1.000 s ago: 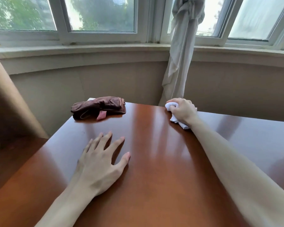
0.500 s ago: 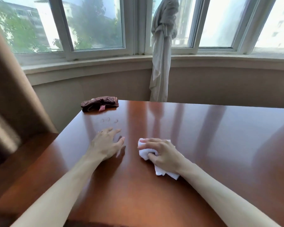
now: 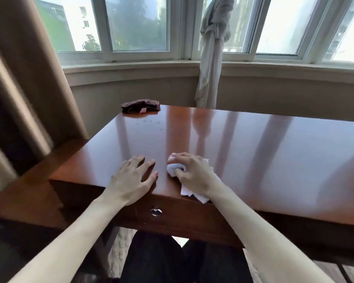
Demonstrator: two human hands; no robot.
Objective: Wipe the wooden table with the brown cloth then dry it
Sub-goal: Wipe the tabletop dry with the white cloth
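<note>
From the head camera, the glossy wooden table (image 3: 253,152) filled the middle of the view, and everything else sat in relation to it. The right hand (image 3: 192,174) was on the tabletop close to its near edge, fingers curled around a crumpled white cloth (image 3: 175,169), a loose corner of which trailed back to that edge. Just beside it, toward the table's left side, the left hand (image 3: 134,178) lay flat on the wood with fingers spread and relaxed, grasping nothing. The brown cloth (image 3: 140,106) lay bunched at the table's far left corner, well apart from both hands, with a small pink tag showing. Faint ring-shaped marks (image 3: 149,122) showed on the surface just in front of that cloth. A round metal drawer pull (image 3: 156,211) sat on the table's front panel below the hands. Beyond the far edge hung a knotted pale curtain (image 3: 212,58) before the windows; a tan drape (image 3: 29,74) stood to the table's left.
</note>
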